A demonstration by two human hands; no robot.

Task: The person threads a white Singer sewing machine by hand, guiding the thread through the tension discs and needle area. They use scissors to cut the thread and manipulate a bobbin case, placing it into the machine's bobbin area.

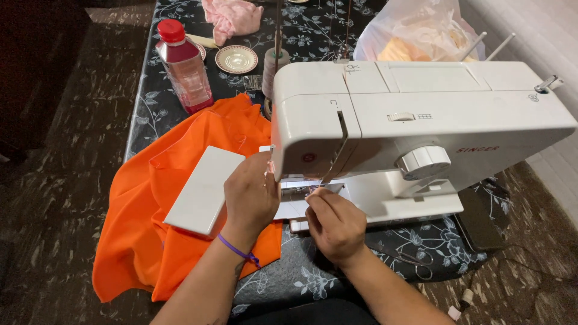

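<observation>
A white sewing machine [421, 120] stands on a table with a black floral cloth [150, 102]. My left hand [250, 195] reaches up behind the machine's head near the needle area, fingers curled, a purple band on its wrist. My right hand [334, 222] is at the needle plate under the head, fingertips pinched, apparently on a thread I can barely see. A white detached machine cover [205, 189] lies on orange fabric [150, 229] just left of my left hand.
A clear bottle with a red cap and pink liquid [183, 66], a small saucer [236, 59], a thread cone [274, 69] and pink cloth [232, 18] sit at the back. A plastic bag [415, 33] is behind the machine. Scissors [409, 260] lie front right.
</observation>
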